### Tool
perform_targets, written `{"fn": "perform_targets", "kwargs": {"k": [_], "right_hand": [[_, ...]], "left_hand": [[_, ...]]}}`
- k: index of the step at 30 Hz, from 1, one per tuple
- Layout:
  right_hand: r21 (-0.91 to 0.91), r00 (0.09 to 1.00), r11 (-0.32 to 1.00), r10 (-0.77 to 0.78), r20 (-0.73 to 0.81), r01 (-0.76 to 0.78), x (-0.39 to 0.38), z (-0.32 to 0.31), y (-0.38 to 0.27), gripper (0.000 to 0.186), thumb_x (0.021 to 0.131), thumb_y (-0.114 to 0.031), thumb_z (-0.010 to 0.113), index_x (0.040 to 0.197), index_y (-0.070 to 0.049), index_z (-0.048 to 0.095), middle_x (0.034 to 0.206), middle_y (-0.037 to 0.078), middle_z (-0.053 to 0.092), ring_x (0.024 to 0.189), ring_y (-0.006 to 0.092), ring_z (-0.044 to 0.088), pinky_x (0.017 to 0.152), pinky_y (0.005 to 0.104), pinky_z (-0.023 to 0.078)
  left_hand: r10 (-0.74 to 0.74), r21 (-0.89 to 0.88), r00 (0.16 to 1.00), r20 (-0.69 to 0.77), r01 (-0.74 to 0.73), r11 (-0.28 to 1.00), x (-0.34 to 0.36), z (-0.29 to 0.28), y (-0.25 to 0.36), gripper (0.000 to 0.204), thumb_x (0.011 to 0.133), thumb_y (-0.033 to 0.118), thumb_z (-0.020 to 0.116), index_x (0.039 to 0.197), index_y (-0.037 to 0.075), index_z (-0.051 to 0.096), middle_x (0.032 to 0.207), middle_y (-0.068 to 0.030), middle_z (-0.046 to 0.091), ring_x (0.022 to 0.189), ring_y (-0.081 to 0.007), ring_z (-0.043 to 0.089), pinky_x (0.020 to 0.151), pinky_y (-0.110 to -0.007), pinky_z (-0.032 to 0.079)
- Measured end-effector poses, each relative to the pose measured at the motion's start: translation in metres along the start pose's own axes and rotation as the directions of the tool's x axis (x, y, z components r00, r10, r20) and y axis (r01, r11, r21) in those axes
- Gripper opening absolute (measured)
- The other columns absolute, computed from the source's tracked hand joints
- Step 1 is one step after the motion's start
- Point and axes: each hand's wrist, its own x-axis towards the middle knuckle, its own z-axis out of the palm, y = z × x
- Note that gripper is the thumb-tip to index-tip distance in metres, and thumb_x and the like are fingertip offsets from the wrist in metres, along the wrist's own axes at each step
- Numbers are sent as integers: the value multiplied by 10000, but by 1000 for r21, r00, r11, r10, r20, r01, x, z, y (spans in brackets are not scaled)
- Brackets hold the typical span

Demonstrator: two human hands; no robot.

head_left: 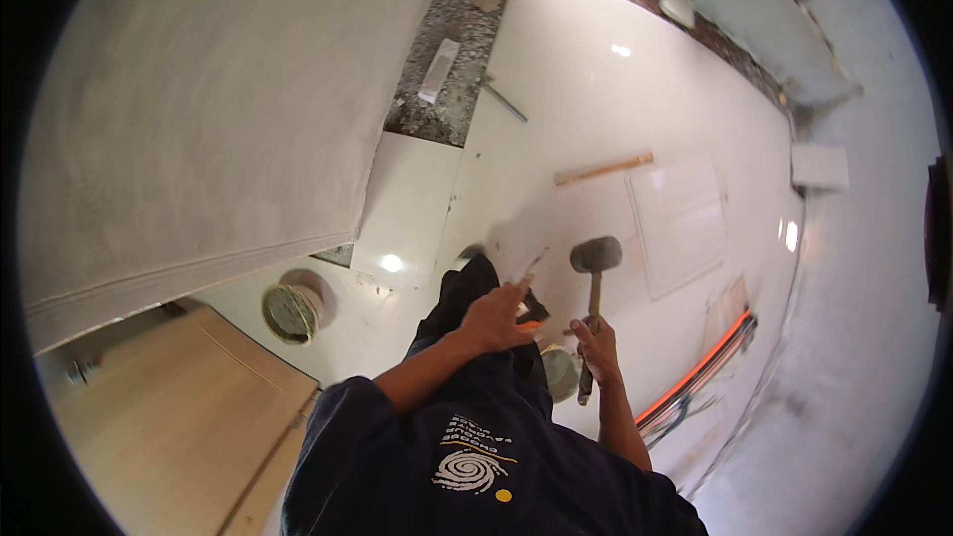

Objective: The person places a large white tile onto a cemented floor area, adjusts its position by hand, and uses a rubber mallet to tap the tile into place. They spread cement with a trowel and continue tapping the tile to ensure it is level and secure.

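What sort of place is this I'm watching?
Probably a room under renovation: large glossy white floor tiles stop at a strip of rough grey-brown rubble, and the right hand grips a dark-headed, tan-handled mallet.

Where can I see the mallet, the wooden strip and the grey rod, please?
Mallet (pixel 597 255): head view, on its dark head.
Wooden strip (pixel 604 169): head view, on its middle.
Grey rod (pixel 506 102): head view, about halfway along its length.
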Motion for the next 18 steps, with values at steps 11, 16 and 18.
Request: {"fn": "perform_targets", "kwargs": {"k": [11,16,18], "right_hand": [[-469,967,875,3,254,120,251,22,-117,354,789,-239,778,925,7,563,796,74,615,726,131,568,649,309,487],[-742,948,592,-161,273,314,426,35,-110,458,770,-344,770,954,16,556,833,191,653,781,326,654,700,417,500],[-849,947,418,-148,286,322,506,51,-88,475,776,-365,752,999,-2,543,882,212,663,840,383,657,735,455,498]], "left_hand": [[-77,-198,977,-197,37,980,191,-12,-56,800,813,442,688,1431,42,375,1250,-227,547,1137,-390,544,1000,-444,422],[-646,-490,724,-244,483,726,230,11,-212,603,895,426,618,1360,69,479,1359,-224,504,1262,-368,485,1053,-425,392],[-761,-452,500,-414,613,649,235,41,-292,554,893,417,618,1302,53,530,1273,-219,565,1193,-381,532,1002,-440,431]]}}
